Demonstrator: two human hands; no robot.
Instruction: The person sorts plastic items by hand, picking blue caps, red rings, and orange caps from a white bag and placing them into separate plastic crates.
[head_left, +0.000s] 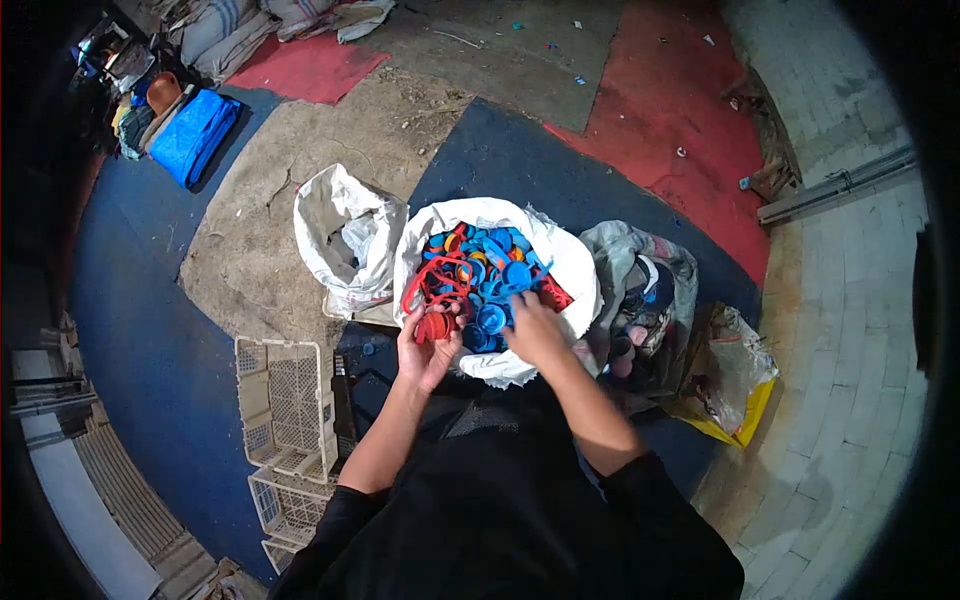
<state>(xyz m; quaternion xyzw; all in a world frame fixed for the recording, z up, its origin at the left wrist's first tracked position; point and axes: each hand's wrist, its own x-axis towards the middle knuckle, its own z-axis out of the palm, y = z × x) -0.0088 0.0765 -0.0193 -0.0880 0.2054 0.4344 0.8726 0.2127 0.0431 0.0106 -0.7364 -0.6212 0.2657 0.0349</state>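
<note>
A white woven sack (575, 270) full of plastic caps and rings stands right in front of me. Blue caps (517, 274) fill most of its middle, with some orange ones among them. Red plastic rings (433, 280) lie at the left of the heap, and more red pieces show at the right. At the sack's near left edge, my left hand (427, 350) is closed around red caps (435, 326). My right hand (535, 330) is over the near right part of the heap, beside a blue cap (491, 319); its fingers are smeared by motion.
To the left stands a smaller white sack (320, 235) with clear plastic inside. A grey sack (675, 260) with mixed items is at the right, near a clear and yellow bag (745, 385). Cream plastic crates (290, 400) stand near left. A folded blue tarp (195, 135) lies farther off.
</note>
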